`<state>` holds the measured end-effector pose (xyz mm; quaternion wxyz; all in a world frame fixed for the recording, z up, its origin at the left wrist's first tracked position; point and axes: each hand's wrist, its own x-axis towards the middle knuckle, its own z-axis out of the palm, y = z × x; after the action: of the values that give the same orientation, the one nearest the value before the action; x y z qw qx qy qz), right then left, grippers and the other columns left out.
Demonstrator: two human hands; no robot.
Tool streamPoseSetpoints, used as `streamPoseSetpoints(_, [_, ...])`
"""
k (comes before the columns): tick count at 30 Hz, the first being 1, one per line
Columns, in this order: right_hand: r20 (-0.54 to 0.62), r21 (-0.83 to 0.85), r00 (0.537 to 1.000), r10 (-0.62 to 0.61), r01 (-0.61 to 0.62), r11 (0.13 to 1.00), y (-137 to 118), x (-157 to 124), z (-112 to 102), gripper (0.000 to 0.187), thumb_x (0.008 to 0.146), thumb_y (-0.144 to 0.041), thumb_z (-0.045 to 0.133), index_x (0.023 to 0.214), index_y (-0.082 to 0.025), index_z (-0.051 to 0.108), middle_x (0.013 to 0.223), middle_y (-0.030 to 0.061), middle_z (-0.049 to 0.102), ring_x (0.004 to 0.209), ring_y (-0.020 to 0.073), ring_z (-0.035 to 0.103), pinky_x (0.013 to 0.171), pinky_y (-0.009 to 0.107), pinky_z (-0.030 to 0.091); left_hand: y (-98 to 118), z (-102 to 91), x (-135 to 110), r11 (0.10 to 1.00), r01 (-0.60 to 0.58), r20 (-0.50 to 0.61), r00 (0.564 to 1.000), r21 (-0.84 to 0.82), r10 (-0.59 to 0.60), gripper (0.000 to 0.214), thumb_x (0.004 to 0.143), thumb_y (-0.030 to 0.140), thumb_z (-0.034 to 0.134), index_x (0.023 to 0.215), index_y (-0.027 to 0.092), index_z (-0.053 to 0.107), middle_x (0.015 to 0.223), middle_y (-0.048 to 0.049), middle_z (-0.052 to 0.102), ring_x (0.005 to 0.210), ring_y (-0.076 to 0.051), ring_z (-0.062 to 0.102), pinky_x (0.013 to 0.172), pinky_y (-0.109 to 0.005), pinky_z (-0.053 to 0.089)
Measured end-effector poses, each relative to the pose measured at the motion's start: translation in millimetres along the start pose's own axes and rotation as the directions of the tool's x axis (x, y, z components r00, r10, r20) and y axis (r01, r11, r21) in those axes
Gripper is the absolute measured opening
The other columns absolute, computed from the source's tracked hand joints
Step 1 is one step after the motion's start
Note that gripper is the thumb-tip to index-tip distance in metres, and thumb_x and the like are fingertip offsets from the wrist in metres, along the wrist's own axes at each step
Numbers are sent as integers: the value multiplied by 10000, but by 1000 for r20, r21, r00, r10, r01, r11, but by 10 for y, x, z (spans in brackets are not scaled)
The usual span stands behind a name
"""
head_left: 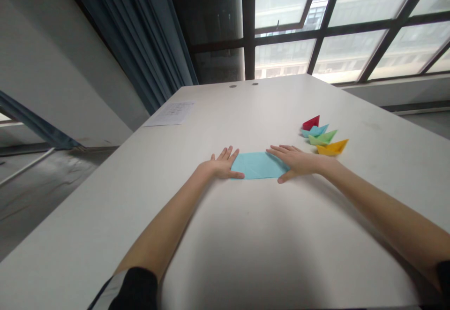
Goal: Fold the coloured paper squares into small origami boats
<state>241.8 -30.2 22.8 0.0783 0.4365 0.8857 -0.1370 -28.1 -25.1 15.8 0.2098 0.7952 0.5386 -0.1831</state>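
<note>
A light blue sheet of paper (258,165), a wide rectangle, lies flat on the white table in front of me. My left hand (225,163) rests at its left end with the fingers spread, the thumb on the near left corner. Across the right end lies my right hand (290,160), fingers stretched out and thumb apart, covering part of that edge. Neither hand grips the paper; both press or rest on it from above. Faint crease lines show on the paper's surface.
Right of the paper stand folded paper boats in a row: red (311,123), blue (314,131), green (322,138) and yellow (332,147). A printed sheet (170,114) lies at the table's left edge. Behind the white table (246,244) are a blue curtain (140,38) and windows.
</note>
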Motion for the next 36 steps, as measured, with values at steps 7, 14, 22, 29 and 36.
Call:
streamPoseSetpoints(7, [-152, 56, 967, -206, 216, 975, -141, 67, 8, 784, 672, -613, 564, 1314, -193, 403, 1293, 117, 484, 1161, 301, 432, 964, 431, 337, -15, -5, 16, 1000, 0, 2, 1000, 7, 0, 1097, 627, 779, 371, 1397, 190, -141, 1430, -95, -246, 1330, -292, -183, 1018, -605, 17])
streamPoseSetpoints(14, [-247, -38, 923, -294, 294, 955, -273, 78, 1, 538, 756, -467, 558, 1220, -200, 505, 1182, 102, 569, 1070, 268, 502, 899, 410, 377, 0, -14, 13, 1000, -5, -2, 1000, -9, 5, 1098, 627, 763, 403, 1401, 191, -125, 1430, -119, -235, 1330, -308, -173, 1010, -614, 19])
streamPoseSetpoints(22, [-251, -140, 883, -397, 373, 917, -322, 57, -36, 265, 837, -335, 481, 1001, -194, 635, 936, 85, 662, 919, 211, 563, 813, 338, 383, -28, 3, 54, 1000, -27, -35, 999, -10, 27, 1077, 629, 762, 418, 1412, 208, -72, 1451, -134, -179, 1336, -332, -129, 1003, -625, 64])
streamPoseSetpoints(29, [-343, -293, 847, -405, 313, 903, -419, 19, -78, 312, 886, -261, 349, 833, -174, 643, 728, 65, 656, 697, 164, 569, 704, 308, 361, -150, -172, 27, 979, -164, -76, 985, -118, 156, 848, 764, 712, 256, 1405, 162, 179, 1480, -137, 84, 1359, -275, 84, 1066, -438, 156])
streamPoseSetpoints(36, [-514, 159, 856, -62, 166, 973, -380, -91, -316, 219, 815, -298, 443, 845, -203, 639, 764, 22, 666, 685, 151, 584, 658, 264, 409, -305, -303, -2, 839, -401, -313, 903, -369, 294, 645, 855, 603, 197, 1235, 154, 463, 1345, -90, 438, 1205, -194, 407, 1013, -280, 269])
